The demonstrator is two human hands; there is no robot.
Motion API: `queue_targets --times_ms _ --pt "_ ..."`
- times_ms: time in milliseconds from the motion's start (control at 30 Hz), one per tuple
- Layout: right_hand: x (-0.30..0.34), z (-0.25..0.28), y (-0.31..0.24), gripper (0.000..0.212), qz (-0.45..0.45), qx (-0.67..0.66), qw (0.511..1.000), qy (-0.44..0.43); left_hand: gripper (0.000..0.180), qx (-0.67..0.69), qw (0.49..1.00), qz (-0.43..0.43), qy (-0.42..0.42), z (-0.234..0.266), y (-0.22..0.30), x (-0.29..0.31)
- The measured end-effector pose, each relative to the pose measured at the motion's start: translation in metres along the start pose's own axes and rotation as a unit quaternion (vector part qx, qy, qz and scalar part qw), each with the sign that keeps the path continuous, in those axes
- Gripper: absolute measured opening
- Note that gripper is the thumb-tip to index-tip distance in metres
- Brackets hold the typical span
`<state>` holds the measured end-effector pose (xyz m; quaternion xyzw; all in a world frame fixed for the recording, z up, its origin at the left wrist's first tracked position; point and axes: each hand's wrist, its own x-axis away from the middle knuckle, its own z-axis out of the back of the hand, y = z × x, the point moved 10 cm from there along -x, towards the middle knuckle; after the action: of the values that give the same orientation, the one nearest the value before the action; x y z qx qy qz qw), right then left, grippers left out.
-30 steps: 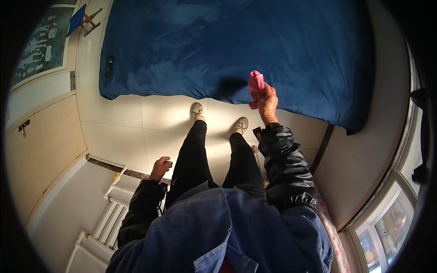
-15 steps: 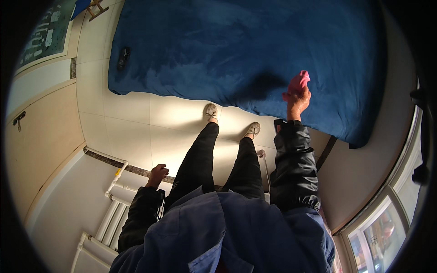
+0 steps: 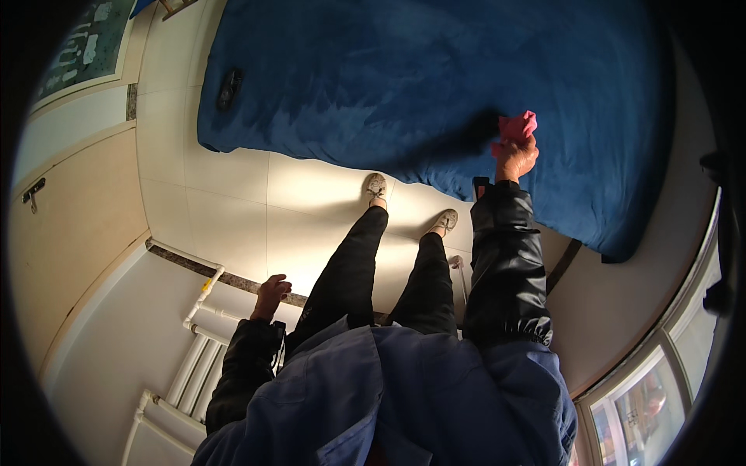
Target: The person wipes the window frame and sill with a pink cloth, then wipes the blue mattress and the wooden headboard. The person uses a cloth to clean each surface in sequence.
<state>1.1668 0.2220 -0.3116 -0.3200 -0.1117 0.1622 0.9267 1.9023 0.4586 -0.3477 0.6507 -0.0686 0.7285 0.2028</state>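
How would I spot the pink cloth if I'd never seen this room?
Find the wide blue sheet across the top of the view. Toward the right of its near edge, the person's right hand reaches over it. The pink cloth is the crumpled piece held there, the only pink thing against the blue.

A blue jacket, glossy wrinkled black sleeves, black trousers and pale greyish lace-up shoes were worn.
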Motion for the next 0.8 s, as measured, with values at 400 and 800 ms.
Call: queue_targets --times_ms 400,800 --pt "0.268 -0.180 -0.059 0.031 0.331 0.106 0.883 -0.316 0.047 -0.051 0.998 -0.027 -0.020 -0.011 0.058 0.006" --pt "0.145 -0.082 -0.039 0.044 0.109 -0.195 0.949 -0.222 0.045 -0.060 0.998 0.003 -0.032 -0.013 0.018 -0.005"
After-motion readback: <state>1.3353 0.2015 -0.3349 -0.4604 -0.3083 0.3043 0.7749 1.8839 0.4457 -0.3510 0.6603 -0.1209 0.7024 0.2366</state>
